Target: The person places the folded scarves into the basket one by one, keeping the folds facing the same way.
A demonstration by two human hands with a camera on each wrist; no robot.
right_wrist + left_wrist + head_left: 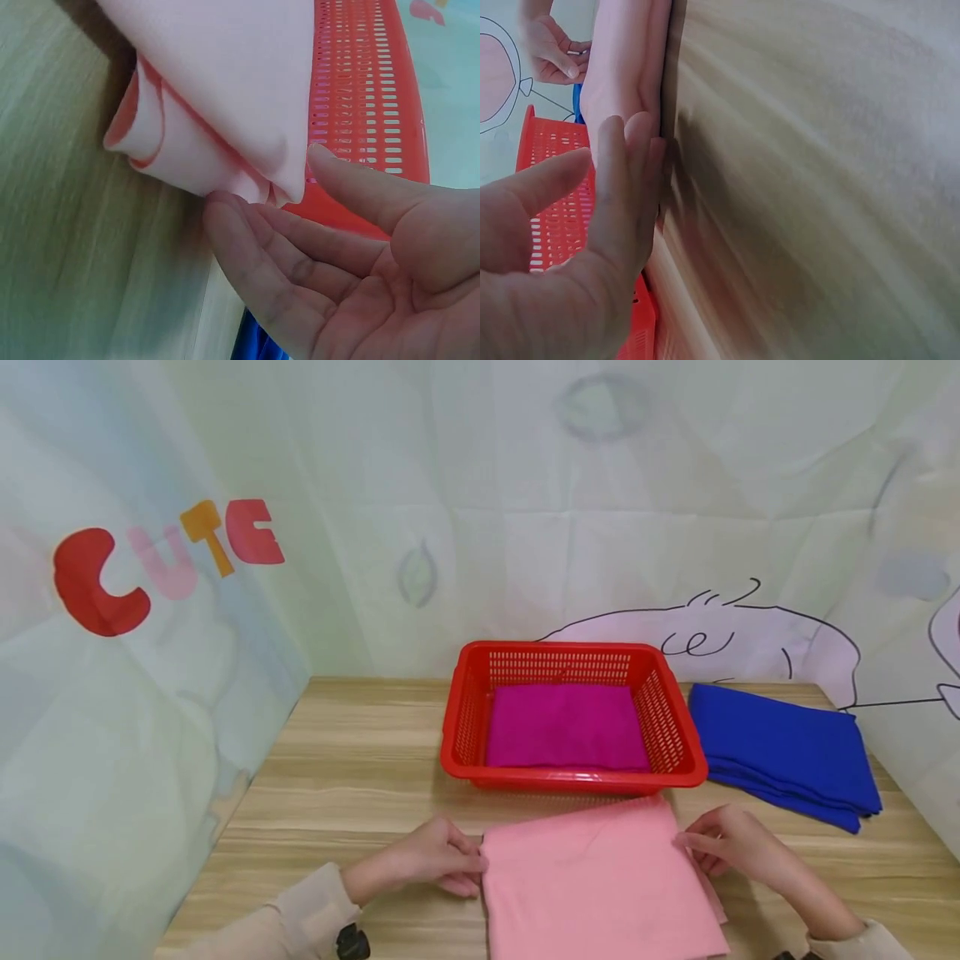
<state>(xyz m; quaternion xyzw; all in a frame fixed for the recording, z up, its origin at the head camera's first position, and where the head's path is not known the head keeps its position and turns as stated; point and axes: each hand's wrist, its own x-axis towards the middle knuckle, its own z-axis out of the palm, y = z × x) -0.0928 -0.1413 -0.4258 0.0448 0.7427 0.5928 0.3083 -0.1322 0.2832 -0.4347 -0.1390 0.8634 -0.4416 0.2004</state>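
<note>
A folded pink cloth (pixel 592 885) lies on the table in front of me, its layers showing along the right side. At its left edge is my left hand (pixel 438 857); in the left wrist view its fingers (pixel 613 169) are straight against the cloth's side, the thumb held apart. My right hand (pixel 735 843) is at the far right corner of the cloth. In the right wrist view its fingertips (pixel 221 202) meet the lower folds, while the thumb (pixel 352 184) stands away from them beside the corner.
Just behind the pink cloth stands a red plastic basket (pixel 573 779) with a folded magenta cloth (pixel 566 727) inside. A folded blue cloth (pixel 780 747) lies to the basket's right. Printed fabric (pixel 487 527) hangs along the back and sides of the wooden table (pixel 352 752).
</note>
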